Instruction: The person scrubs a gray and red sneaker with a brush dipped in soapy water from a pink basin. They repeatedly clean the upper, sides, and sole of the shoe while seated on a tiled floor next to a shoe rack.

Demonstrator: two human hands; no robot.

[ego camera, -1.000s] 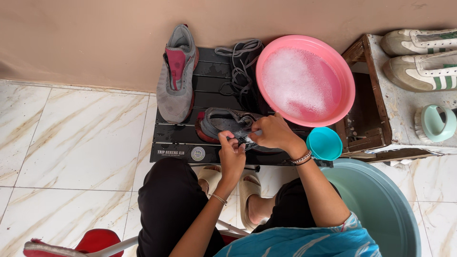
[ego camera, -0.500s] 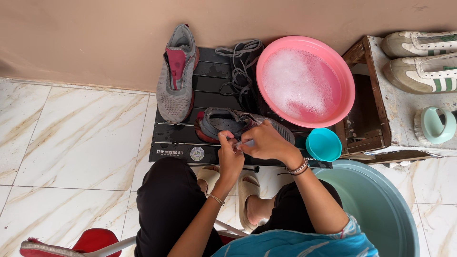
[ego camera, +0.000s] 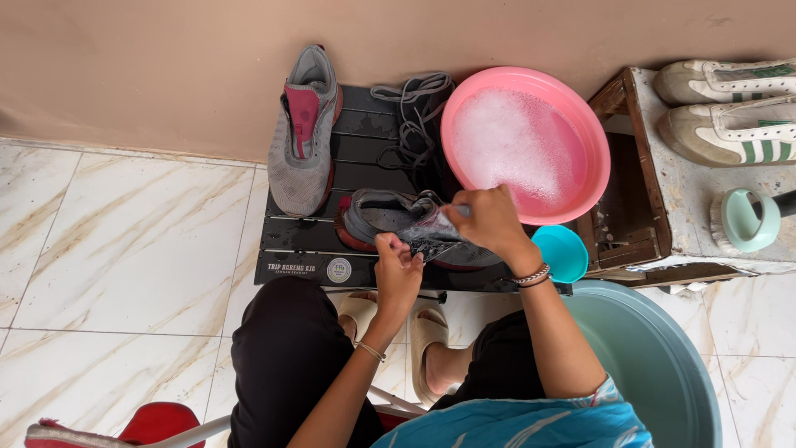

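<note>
At six o'clock on the black bench [ego camera: 307, 249], both hands pinch a wet insole [ego camera: 429, 238] over the grey shoe [ego camera: 377, 217]; soapy fingers could drop it.

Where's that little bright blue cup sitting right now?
In the head view, the blue cup sits on the floor right of centre, just below the pink basin of suds and beside the person's right hand.

- You're on a home's tiled floor [ego camera: 124, 249] by a plain beige wall [ego camera: 166, 66].
- Past your fingers [ego camera: 464, 207]: a soapy pink basin [ego camera: 526, 143]; rightward, sneakers [ego camera: 730, 108] on a crate [ego camera: 655, 191].
</note>
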